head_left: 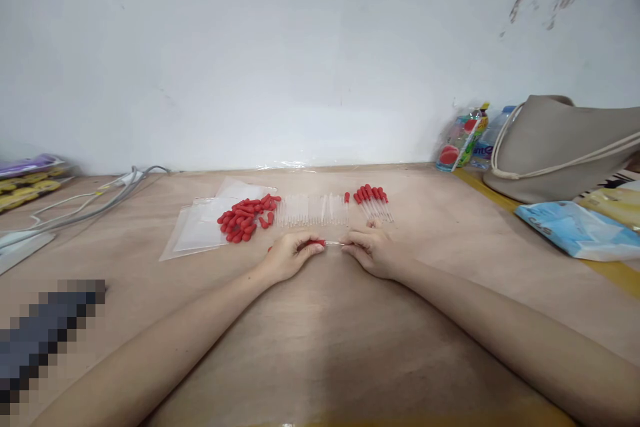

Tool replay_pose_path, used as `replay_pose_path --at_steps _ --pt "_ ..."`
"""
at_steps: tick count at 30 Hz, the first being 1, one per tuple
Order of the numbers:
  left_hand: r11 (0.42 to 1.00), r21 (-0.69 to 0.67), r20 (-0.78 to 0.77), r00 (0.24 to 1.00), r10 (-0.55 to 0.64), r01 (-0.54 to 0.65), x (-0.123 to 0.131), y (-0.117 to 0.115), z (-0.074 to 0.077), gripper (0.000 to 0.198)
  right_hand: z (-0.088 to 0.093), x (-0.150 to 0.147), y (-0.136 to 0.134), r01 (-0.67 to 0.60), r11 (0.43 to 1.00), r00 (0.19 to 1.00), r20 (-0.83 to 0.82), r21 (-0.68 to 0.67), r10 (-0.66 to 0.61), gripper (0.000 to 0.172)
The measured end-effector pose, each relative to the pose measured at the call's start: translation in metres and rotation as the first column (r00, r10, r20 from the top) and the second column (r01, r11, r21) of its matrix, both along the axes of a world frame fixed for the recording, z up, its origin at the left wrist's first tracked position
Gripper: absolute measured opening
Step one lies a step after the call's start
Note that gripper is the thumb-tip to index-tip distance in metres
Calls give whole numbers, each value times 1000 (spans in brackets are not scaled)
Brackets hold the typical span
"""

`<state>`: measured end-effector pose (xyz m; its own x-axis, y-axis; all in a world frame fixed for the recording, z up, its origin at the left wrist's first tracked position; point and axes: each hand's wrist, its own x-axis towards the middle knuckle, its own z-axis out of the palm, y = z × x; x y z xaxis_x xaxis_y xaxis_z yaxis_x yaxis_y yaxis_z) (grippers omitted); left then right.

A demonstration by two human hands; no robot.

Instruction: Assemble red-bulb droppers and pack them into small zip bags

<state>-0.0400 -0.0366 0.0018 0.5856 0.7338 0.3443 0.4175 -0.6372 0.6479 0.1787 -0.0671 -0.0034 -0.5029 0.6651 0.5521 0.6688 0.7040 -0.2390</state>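
My left hand (295,255) is closed on a red rubber bulb (321,242). My right hand (371,251) pinches a thin clear glass dropper tube (334,243), and the tube's left end meets the bulb. Just beyond my hands lies a row of clear tubes (305,210). To the left is a heap of loose red bulbs (243,219), partly on clear plastic bags (193,230). Right of the row, several droppers with red bulbs fitted (371,197) lie side by side. One red bulb (347,197) sits at the row's right end.
Grey cables (135,177) and a pixelated dark object (47,330) are at the left. On the right stand drink bottles (463,140), a grey bag (560,147) and a blue tissue pack (575,230). A white wall (300,67) closes off the table's back.
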Motion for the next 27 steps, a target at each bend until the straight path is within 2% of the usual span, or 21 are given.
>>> replay_pose_path --at_steps 9,15,19,27 --pt "996 74 -39 998 -48 51 1 -4 3 15 8 2 2 -5 1000 998 65 -20 7 18" --pt "981 190 -78 997 -14 29 1 -4 2 18 4 -2 -2 64 997 993 98 48 -68 22" --pt "965 257 -100 995 -21 46 1 -5 1 18 3 -5 -3 57 995 992 109 80 -66 24" --pt "961 263 -100 993 -55 80 1 -4 -1 17 2 -15 2 53 993 988 141 109 -69 27"
